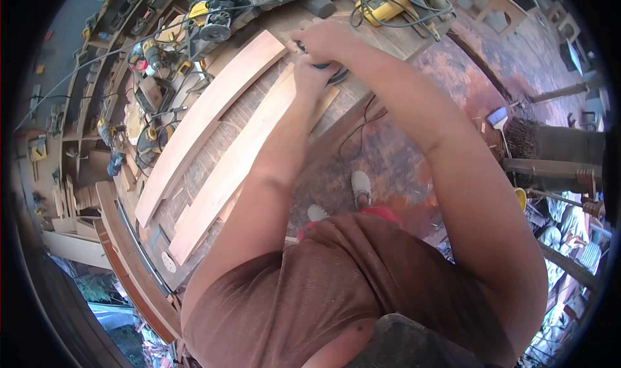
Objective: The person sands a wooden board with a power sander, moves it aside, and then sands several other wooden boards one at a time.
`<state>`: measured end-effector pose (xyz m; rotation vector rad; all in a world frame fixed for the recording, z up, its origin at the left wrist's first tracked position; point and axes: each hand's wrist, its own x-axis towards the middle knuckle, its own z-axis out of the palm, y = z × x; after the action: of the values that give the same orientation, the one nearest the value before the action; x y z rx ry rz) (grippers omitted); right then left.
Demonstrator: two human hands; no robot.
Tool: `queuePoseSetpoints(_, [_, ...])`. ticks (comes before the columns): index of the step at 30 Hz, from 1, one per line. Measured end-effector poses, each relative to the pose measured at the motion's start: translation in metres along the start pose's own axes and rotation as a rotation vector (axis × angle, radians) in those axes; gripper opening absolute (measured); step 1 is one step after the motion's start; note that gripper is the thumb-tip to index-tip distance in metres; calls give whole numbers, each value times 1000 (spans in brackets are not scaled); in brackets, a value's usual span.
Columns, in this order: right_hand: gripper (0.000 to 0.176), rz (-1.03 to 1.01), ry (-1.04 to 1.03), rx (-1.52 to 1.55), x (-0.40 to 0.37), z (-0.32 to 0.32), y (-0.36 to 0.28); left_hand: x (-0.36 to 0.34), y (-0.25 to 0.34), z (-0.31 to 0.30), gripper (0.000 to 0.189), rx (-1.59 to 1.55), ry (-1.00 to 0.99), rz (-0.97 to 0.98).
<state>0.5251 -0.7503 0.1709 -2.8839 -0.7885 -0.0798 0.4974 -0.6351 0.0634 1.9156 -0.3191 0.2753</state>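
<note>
Both my hands are closed on a sander (337, 76), at the far end of a pale curved board. Only its dark round edge and a bit of its body show; my fingers and arms hide the rest. My right hand (325, 39) grips from the far side, and my left hand (312, 78) is wrapped round the near side. The board under the tool (226, 164) runs back toward me along the workbench (217, 132). A second pale curved board (210, 116) lies to its left, roughly parallel and apart from it.
Power tools crowd the bench's left side, among them a drill (152, 54) and a router (217, 25). A yellow tool (381, 6) with a coiled cord sits at the far end. Another cord (362, 125) hangs by the bench's right edge. A brush (497, 117) stands at right.
</note>
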Motion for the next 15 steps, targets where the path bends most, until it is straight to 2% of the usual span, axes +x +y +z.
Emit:
queuePoseSetpoints(1, [49, -37, 80, -8, 0, 2, 6, 3, -3, 4, 32, 1, 6, -2])
queuePoseSetpoints(3, [51, -32, 38, -39, 6, 1, 15, 11, -12, 13, 44, 89, 66, 38])
queuePoseSetpoints(4, [53, -20, -3, -67, 8, -1, 18, 15, -19, 16, 44, 89, 70, 37])
queuePoseSetpoints(6, [53, -38, 16, -67, 16, 1, 25, 23, -28, 19, 54, 120, 30, -81])
queuePoseSetpoints(10, [50, -71, 24, -65, 33, 5, 28, 34, -38, 16, 58, 153, 87, -69])
queuePoseSetpoints(15, [49, -140, 47, -76, 43, 11, 21, 29, -33, 1, 65, 206, 83, -159])
